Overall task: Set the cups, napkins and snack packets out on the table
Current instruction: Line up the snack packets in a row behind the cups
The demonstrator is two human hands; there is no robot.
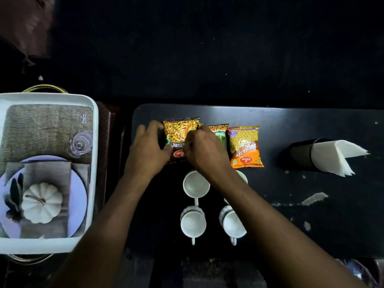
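Three snack packets lie in a row at the far side of the black table (311,215): a yellow-brown mixture packet (179,132), a green packet (219,133) mostly hidden behind my right hand, and an orange sev packet (245,146). My left hand (148,148) grips the mixture packet's left edge; my right hand (204,150) holds its right edge. Nearer me stand several white cups: one (196,185) behind, two (193,224) (233,224) in front, another (243,176) partly hidden by my right forearm. White napkins (334,156) stick out of a dark holder (299,154) lying on its side at the right.
A white tray (94,163) with a printed picture of a plate, pumpkin and glass stands to the left on a separate surface. Pale scuffs (314,198) mark the table's right half. Beyond the far table edge everything is dark.
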